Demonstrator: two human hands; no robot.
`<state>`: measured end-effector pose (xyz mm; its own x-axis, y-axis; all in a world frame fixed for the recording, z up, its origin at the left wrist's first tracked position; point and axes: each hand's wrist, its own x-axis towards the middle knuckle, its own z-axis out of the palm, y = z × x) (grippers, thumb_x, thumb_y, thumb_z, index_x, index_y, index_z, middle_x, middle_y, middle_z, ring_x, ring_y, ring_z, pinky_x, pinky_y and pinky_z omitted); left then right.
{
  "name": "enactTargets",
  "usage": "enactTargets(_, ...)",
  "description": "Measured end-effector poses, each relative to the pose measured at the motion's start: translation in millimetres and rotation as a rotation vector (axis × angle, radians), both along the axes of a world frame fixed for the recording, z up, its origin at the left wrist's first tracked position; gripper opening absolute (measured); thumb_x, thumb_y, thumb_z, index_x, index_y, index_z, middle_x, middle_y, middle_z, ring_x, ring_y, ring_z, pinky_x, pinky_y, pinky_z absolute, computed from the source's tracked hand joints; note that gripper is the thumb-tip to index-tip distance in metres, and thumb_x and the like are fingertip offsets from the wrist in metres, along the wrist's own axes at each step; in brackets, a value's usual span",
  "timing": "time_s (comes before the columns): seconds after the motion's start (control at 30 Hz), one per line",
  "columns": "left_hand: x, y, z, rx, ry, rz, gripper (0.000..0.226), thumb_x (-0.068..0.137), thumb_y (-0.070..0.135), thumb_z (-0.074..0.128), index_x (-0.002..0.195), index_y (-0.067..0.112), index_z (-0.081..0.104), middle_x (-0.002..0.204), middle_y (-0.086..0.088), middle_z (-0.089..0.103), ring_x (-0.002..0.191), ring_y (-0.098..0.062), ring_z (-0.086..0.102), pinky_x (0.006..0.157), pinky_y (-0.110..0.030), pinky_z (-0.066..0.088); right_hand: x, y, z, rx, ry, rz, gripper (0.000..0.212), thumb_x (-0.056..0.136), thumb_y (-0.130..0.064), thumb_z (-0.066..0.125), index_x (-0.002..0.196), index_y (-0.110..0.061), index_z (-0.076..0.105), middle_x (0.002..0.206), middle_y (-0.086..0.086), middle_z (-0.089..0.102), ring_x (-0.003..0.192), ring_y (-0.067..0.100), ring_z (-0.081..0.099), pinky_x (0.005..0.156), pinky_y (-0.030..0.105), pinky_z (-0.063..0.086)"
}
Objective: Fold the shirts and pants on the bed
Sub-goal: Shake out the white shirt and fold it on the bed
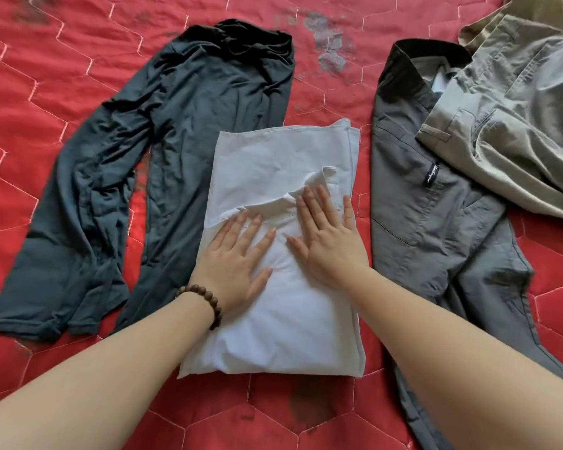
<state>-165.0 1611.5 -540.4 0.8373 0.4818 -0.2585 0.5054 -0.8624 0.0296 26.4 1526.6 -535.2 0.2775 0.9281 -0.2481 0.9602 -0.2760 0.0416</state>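
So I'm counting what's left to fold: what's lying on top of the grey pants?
The khaki garment overlaps the upper right of the grey pants. Whatever it covers there is hidden.

Left of the left grip [233, 266]: a narrow strip of bare red quilt [137, 190], then the dark leggings [163, 164] spread flat.
Right of the right grip [330, 237]: a slim red channel, then the grey trousers [436, 222], overlapped at their far end by khaki trousers [514, 118].
Beyond both grips: the white folded shirt [280, 164], then open quilt.
Behind the grips: open quilt between the forearms.
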Motion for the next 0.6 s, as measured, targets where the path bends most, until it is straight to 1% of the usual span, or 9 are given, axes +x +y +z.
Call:
enactTargets(0.07, -0.2, -0.2, -2.9, -0.005, -0.039, 0.014, 0.066, 0.091, 0.057, 0.015, 0.152, 0.032, 0.008, 0.161, -0.006, 0.008, 0.148, -0.029, -0.005, 0.119, -0.043, -0.003, 2.0, -4.1, -11.9, 0.047, 0.029, -0.065, 0.073, 0.093, -0.065, 0.003, 0.152, -0.024, -0.010, 0.159, 0.004, -0.018, 0.144, 0.019, -0.024, 0.117, 0.050, -0.013)
enactTargets(0.13, 0.0, -2.2, -6.0, 0.003, -0.088, 0.025, 0.065, 0.092, 0.057, 0.021, 0.152, 0.032, 0.017, 0.160, -0.007, 0.014, 0.147, -0.033, 0.000, 0.119, -0.048, 0.001, 2.1, -6.3, -19.8, 0.105, 0.051, -0.133, 0.074, 0.091, -0.069, 0.004, 0.152, -0.030, -0.012, 0.157, 0.006, -0.022, 0.145, 0.020, -0.023, 0.116, 0.047, -0.015)
enactTargets(0.2, -0.2, -2.0, -10.0, 0.022, -0.116, 0.024, 0.065, 0.092, 0.057, 0.024, 0.151, 0.033, 0.019, 0.159, -0.008, 0.014, 0.147, -0.037, 0.001, 0.118, -0.052, 0.004, 2.8, -5.7, -24.3, 0.144, 0.052, -0.150, 0.074, 0.091, -0.070, 0.007, 0.151, -0.031, -0.012, 0.158, 0.003, -0.020, 0.146, 0.018, -0.020, 0.115, 0.045, -0.018)
enactTargets(0.27, 0.3, -0.4, -12.6, 0.022, -0.133, 0.026, 0.065, 0.091, 0.057, 0.024, 0.151, 0.034, 0.018, 0.160, -0.009, 0.012, 0.146, -0.038, 0.000, 0.117, -0.054, 0.005, 3.1, -4.9, -25.7, 0.167, 0.062, -0.157, 0.075, 0.092, -0.069, 0.011, 0.152, -0.030, -0.010, 0.160, 0.002, -0.012, 0.147, 0.017, -0.015, 0.115, 0.045, -0.018)
enactTargets(0.33, 0.5, 0.0, -12.9, 0.019, -0.120, 0.030, 0.065, 0.091, 0.059, 0.022, 0.151, 0.035, 0.012, 0.160, -0.009, 0.008, 0.146, -0.037, -0.002, 0.117, -0.053, 0.003, 3.2, -5.6, -26.2, 0.160, 0.059, -0.164, 0.076, 0.092, -0.069, 0.011, 0.152, -0.028, -0.009, 0.161, 0.003, -0.006, 0.148, 0.016, -0.012, 0.116, 0.046, -0.016)
enactTargets(0.37, 0.6, 0.2, -12.9, 0.015, -0.103, 0.032, 0.066, 0.091, 0.059, 0.019, 0.151, 0.036, 0.008, 0.160, -0.008, 0.005, 0.147, -0.035, -0.005, 0.118, -0.052, 0.001, 3.6, -5.1, -25.5, 0.142, 0.062, -0.166, 0.075, 0.092, -0.069, 0.010, 0.152, -0.029, -0.010, 0.161, 0.002, -0.005, 0.148, 0.016, -0.013, 0.116, 0.046, -0.016)
enactTargets(0.5, 3.9, 3.4, -8.0, 0.012, 0.002, 0.030, 0.066, 0.089, 0.062, 0.001, 0.147, 0.039, -0.018, 0.159, -0.004, -0.017, 0.144, -0.028, -0.023, 0.116, -0.048, -0.012, 7.6, -2.3, -13.1, 0.061, 0.134, -0.157, 0.072, 0.091, -0.067, 0.013, 0.150, -0.035, -0.014, 0.161, 0.000, -0.011, 0.147, 0.016, -0.016, 0.115, 0.047, -0.018)
enactTargets(0.57, 3.0, 3.4, -2.8, 0.005, 0.057, 0.016, 0.065, 0.088, 0.061, -0.004, 0.146, 0.036, -0.022, 0.158, -0.006, -0.022, 0.142, -0.026, -0.027, 0.115, -0.049, -0.014, 10.5, -11.1, -1.2, 0.031, 0.119, -0.109, 0.069, 0.093, -0.064, 0.014, 0.150, -0.036, -0.011, 0.161, -0.001, -0.011, 0.147, 0.017, -0.014, 0.116, 0.050, -0.014)
enactTargets(0.6, -0.5, 1.7, 1.2, -0.002, 0.063, 0.000, 0.065, 0.088, 0.060, -0.004, 0.146, 0.034, -0.021, 0.158, -0.008, -0.021, 0.143, -0.026, -0.026, 0.115, -0.050, -0.014, 9.6, -19.8, 5.7, 0.035, 0.094, -0.066, 0.068, 0.094, -0.062, 0.014, 0.151, -0.034, -0.009, 0.161, 0.001, -0.008, 0.148, 0.018, -0.012, 0.117, 0.051, -0.011)
